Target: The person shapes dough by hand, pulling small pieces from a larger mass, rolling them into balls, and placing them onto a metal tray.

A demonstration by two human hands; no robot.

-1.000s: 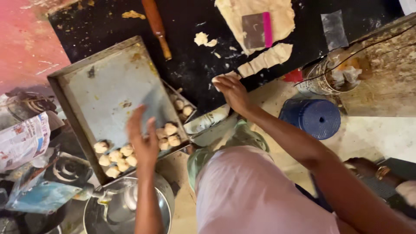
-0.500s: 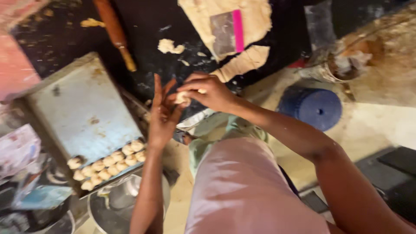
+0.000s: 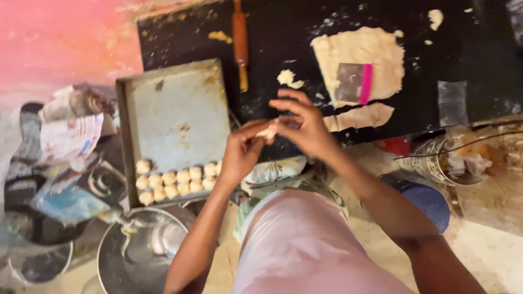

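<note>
Our left hand and right hand now meet just above the near edge of the black work surface, fingers curled narrow around a small pale lump of dough pinched between them. A second ago they were apart: the left hovered open over the grey rectangular metal baking tray, while the right reached to the cut strip of rolled dough. Half a second ago they had already come together, the left palm flat and upright against the lump. So a fresh piece has left the slab and is being shaped in the hands, as we judge it.

The tray lies to the left, its near end carrying two rows of small pale dough balls, the rest bare. Beyond the hands lie the wide rolled sheet of pale dough, a metal scraper with a pink handle resting on it, and a wooden rolling pin. A round steel bowl sits below the tray.
</note>
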